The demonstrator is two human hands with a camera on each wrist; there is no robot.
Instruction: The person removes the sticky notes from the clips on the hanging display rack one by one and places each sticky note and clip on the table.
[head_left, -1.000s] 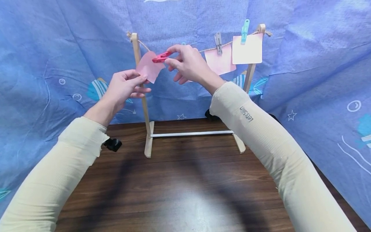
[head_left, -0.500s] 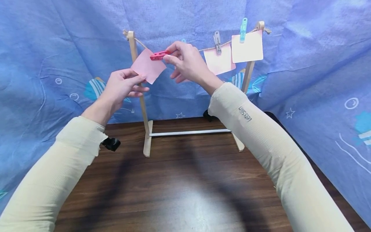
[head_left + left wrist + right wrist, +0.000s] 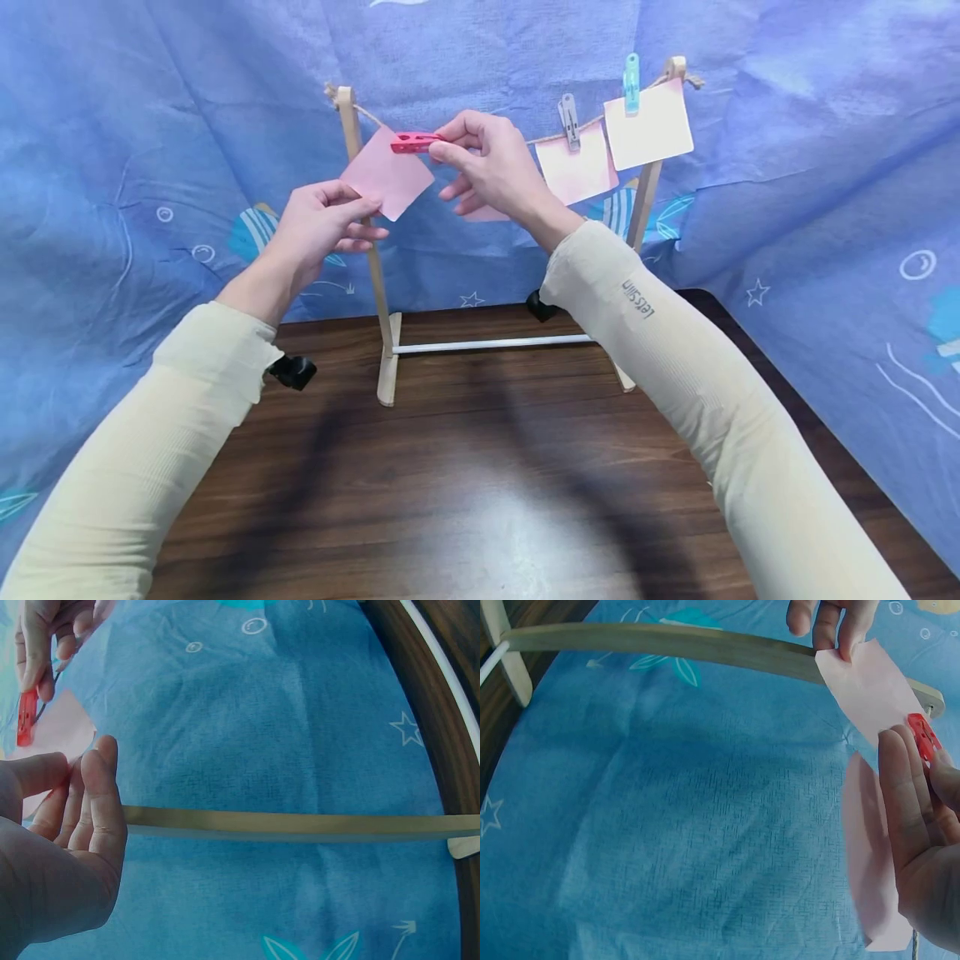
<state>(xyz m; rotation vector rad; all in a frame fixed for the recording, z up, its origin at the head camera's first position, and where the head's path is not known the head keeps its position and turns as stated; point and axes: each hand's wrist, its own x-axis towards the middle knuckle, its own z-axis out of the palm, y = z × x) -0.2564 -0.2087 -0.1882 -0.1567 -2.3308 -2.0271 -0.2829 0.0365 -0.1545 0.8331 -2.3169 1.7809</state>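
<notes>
My left hand (image 3: 326,221) pinches the lower left part of a square pink paper note (image 3: 387,175) between thumb and fingers, beside the left post. With thumb and index finger, my right hand (image 3: 495,162) grips the rear end of a red clothespin (image 3: 412,142), whose tip overlaps the note's upper edge at the rope (image 3: 369,115). In the right wrist view the red clothespin (image 3: 924,736) lies along the note's edge near the post top. Another pink note (image 3: 868,847) hangs from the rope below the right hand, mostly covered by that hand in the head view.
A wooden stand with a left post (image 3: 372,267), a right post (image 3: 647,200) and a white crossbar (image 3: 495,343) stands on the dark wooden table (image 3: 450,467). A grey clothespin (image 3: 569,122) holds a pink note (image 3: 577,171); a light blue clothespin (image 3: 632,85) holds a whitish note (image 3: 651,133).
The pink note, earlier bent, now lies flatter and shows its square shape. The red clothespin has turned to nearly level at the note's upper edge. Both hands keep their holds.
</notes>
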